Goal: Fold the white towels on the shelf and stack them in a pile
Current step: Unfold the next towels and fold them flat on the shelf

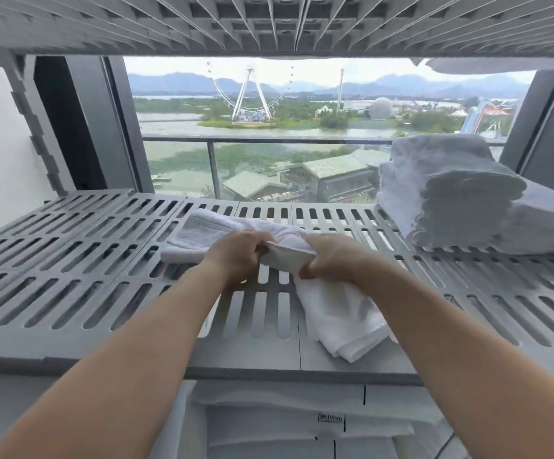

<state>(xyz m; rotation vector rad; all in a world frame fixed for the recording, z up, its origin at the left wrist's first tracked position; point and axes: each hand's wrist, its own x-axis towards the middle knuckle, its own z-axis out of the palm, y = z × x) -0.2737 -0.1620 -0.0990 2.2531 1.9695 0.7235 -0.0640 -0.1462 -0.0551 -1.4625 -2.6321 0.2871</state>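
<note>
A loose white towel lies crumpled across the middle of the grey slatted shelf, one end stretching to the back left, the other hanging towards the front edge. My left hand and my right hand both grip a bunched edge of it, close together above the shelf. A pile of folded white towels stands at the back right of the same shelf.
Another slatted shelf hangs close overhead, with a white cloth drooping from it at the right. White linens lie on the level below. Behind the shelf is a window with a balcony rail.
</note>
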